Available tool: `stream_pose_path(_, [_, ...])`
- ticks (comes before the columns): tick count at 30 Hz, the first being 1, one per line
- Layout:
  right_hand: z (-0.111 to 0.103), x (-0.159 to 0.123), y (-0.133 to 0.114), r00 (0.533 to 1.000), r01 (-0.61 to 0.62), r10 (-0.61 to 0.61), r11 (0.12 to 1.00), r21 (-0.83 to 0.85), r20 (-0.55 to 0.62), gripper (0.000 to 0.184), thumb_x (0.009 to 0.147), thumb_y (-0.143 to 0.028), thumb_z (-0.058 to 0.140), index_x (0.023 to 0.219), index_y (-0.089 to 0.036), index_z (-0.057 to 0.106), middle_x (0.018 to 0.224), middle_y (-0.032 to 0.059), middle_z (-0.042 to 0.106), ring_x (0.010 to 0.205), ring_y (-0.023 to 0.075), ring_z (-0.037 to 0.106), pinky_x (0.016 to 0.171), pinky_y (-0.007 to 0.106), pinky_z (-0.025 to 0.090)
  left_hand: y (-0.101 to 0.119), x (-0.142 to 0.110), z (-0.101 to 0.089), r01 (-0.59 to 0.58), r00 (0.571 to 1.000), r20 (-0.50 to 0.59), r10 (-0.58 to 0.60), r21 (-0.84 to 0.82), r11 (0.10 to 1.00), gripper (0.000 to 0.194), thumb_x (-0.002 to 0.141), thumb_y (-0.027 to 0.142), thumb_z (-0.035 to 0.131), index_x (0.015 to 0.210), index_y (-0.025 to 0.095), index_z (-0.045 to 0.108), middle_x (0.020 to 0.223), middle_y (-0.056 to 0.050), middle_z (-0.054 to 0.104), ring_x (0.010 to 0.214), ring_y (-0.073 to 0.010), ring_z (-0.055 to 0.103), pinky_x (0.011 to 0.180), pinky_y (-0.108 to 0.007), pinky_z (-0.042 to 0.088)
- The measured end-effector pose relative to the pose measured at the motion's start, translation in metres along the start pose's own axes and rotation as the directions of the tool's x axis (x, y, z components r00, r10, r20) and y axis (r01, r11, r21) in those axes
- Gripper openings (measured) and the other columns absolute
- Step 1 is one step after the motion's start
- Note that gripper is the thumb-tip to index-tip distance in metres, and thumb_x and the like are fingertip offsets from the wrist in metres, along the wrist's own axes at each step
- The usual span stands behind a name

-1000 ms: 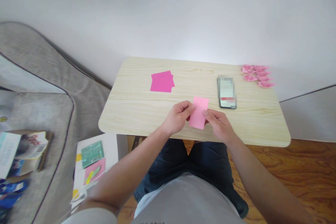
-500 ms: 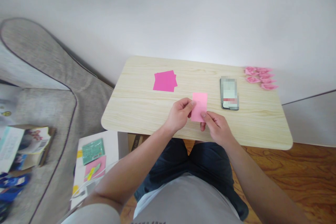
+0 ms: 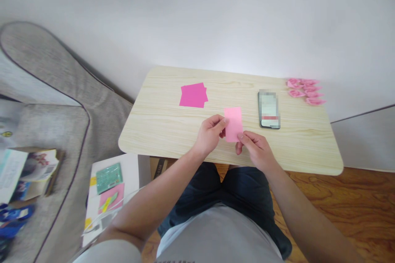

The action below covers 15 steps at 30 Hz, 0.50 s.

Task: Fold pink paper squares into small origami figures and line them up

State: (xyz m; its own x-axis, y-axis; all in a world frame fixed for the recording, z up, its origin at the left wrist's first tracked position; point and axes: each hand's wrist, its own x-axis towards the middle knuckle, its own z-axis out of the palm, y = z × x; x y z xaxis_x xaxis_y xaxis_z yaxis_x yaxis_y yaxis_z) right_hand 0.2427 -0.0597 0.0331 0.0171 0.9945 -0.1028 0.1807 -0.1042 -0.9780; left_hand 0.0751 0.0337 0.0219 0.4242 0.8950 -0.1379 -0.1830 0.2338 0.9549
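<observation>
Between my two hands is a light pink sheet of paper (image 3: 233,125), held up over the near part of the table. My left hand (image 3: 212,131) pinches its left edge between thumb and fingers. At the lower right corner, my right hand (image 3: 255,147) grips the same sheet, thumb on top and fingers behind. Several darker pink paper sheets (image 3: 194,95) lie in an uneven stack to the far left of my hands. A phone (image 3: 269,109) rests face up to the right, its screen blurred out.
Several folded pink paper pieces (image 3: 305,90) sit at the far right corner of the wooden table (image 3: 160,123). To the left, a white surface (image 3: 131,168) bears a green packet (image 3: 109,178). A grey sofa (image 3: 101,123) holds an open box (image 3: 32,172). A wall stands behind the table.
The light pink sheet has tilted slightly, its top edge shifting a little to the left. Both hands keep their grip on it, with hardly any movement.
</observation>
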Motion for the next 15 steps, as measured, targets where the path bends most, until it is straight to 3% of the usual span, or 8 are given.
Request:
stream_pose_path(4, [-0.008, 0.0, -0.001, 0.994, -0.041, 0.034, 0.997, 0.064, 0.101, 0.045, 0.103, -0.044, 0.057, 0.065, -0.022, 0.064, 0.065, 0.0008, 0.067, 0.069, 0.0186, 0.061, 0.076, 0.034, 0.045, 0.005, 0.002, -0.006, 0.038, 0.999, -0.001, -0.038, -0.008, 0.999, 0.03, 0.081, 0.046, 0.08, 0.085, 0.018, 0.068, 0.071, 0.001, 0.063, 0.063, -0.0108, 0.056, 0.058, -0.023, 0.044])
stream_pose_path(7, [-0.015, 0.0, 0.002, 0.991, -0.046, 0.05, 0.998, -0.037, 0.121, 0.041, 0.101, -0.042, 0.06, 0.065, -0.022, 0.067, 0.069, 0.0009, 0.069, 0.071, 0.0177, 0.062, 0.075, 0.033, 0.044, 0.008, 0.005, -0.011, 0.011, 1.0, 0.018, -0.012, 0.03, 0.999, 0.028, 0.078, 0.041, 0.083, 0.088, 0.017, 0.071, 0.075, 0.0, 0.066, 0.067, -0.011, 0.058, 0.06, -0.023, 0.044])
stream_pose_path(12, [-0.02, 0.006, 0.012, 0.989, -0.026, 0.012, 0.996, -0.089, -0.15, 0.019, 0.091, -0.043, 0.075, 0.092, -0.024, 0.072, 0.083, 0.0002, 0.073, 0.075, 0.0182, 0.066, 0.07, 0.032, 0.047, 0.008, 0.003, -0.012, -0.185, 0.981, -0.021, 0.191, 0.153, 0.971, 0.019, 0.082, 0.033, 0.082, 0.089, 0.019, 0.072, 0.082, 0.0, 0.069, 0.075, -0.0129, 0.061, 0.069, -0.027, 0.047])
stream_pose_path(15, [-0.019, 0.008, 0.016, 0.951, 0.072, -0.136, 0.97, -0.23, -0.276, 0.012, 0.092, -0.037, 0.074, 0.097, -0.026, 0.074, 0.094, 0.0025, 0.073, 0.085, 0.02, 0.068, 0.076, 0.035, 0.052, 0.01, -0.006, -0.012, -0.353, 0.927, 0.006, 0.376, 0.359, 0.864, 0.009, 0.087, 0.028, 0.078, 0.092, 0.021, 0.074, 0.091, -0.002, 0.074, 0.087, -0.0169, 0.066, 0.081, -0.033, 0.05])
